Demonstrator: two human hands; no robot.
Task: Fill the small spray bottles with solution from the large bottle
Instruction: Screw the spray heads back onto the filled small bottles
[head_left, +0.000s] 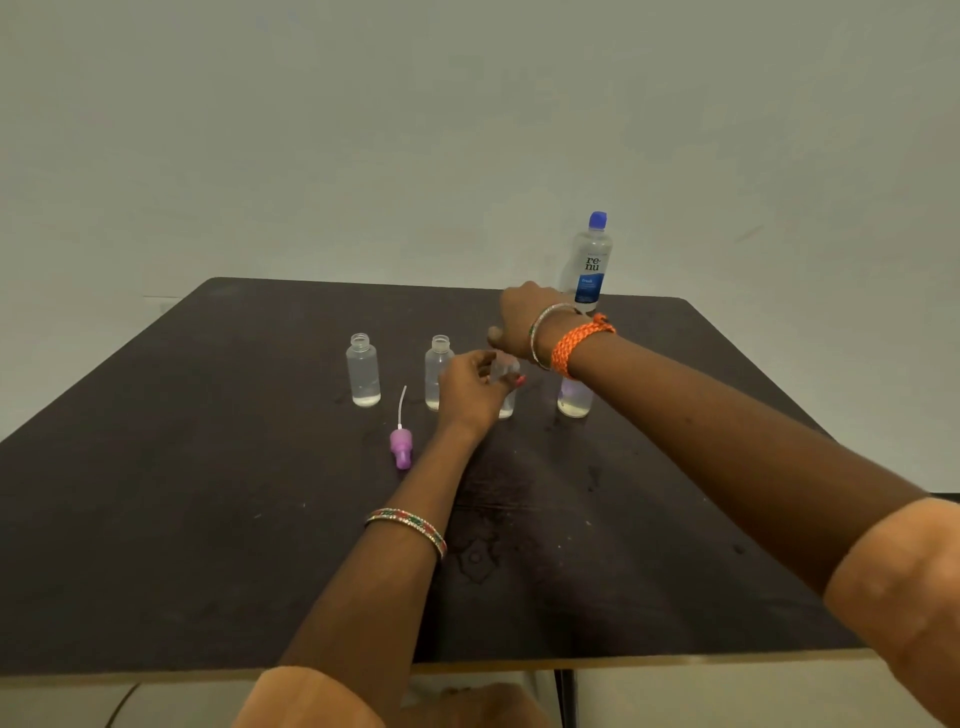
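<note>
Several small clear spray bottles stand in a row on the dark table (208, 519). The leftmost bottle (363, 370) and the second bottle (435, 369) are uncapped, each with a little liquid at the bottom. My left hand (470, 392) grips the third bottle (506, 382), mostly hidden behind my fingers. My right hand (519, 322) hovers just above that bottle's top, fingers curled down; what it holds is hidden. The rightmost bottle (574, 400) shows under my right wrist. The large bottle (591, 262) with a blue cap stands upright at the back right.
A purple spray cap (401, 446) with a white dip tube lies on the table in front of the second bottle. The table's front edge runs near my elbows. A plain wall stands behind the table.
</note>
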